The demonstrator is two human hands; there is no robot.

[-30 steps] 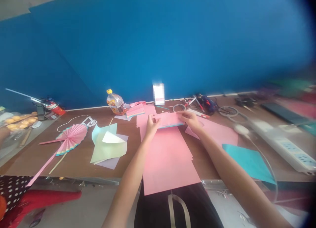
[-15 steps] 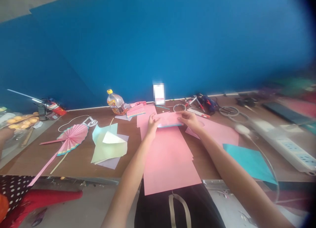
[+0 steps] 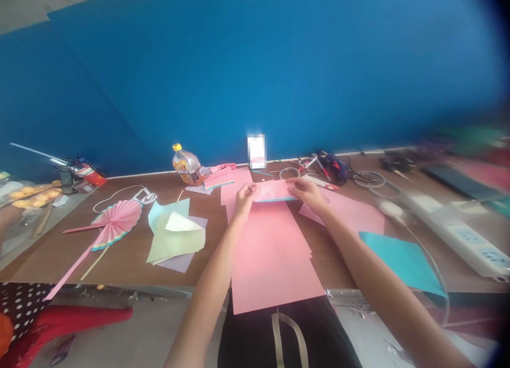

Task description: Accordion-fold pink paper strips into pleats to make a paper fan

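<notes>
Between my two hands is a folded pink paper (image 3: 274, 191) with a blue strip along its near edge. My left hand (image 3: 244, 199) pinches its left end, and my right hand (image 3: 306, 191) pinches the right end, thumb and fingers closed. Under it, long pink sheets (image 3: 274, 262) lie down the middle of the table and hang over the front edge. A pleated pink paper piece (image 3: 220, 180) with a coloured edge rests beyond my left hand. Further left lies a pleated pink fan (image 3: 118, 222) with blue and yellow trim and long pink strips.
Pale green and lilac sheets (image 3: 177, 243) lie left of centre, near a yellow-capped bottle (image 3: 187, 165). To the right are another pink sheet (image 3: 354, 211), a teal sheet (image 3: 402, 262), tape rolls (image 3: 289, 173) and a power strip (image 3: 466, 243). Another person's hand (image 3: 10, 218) shows at far left.
The folded paper has tilted slightly, so its blue edge looks thinner and sits a little higher. Both hands keep their hold; the other things stay put.
</notes>
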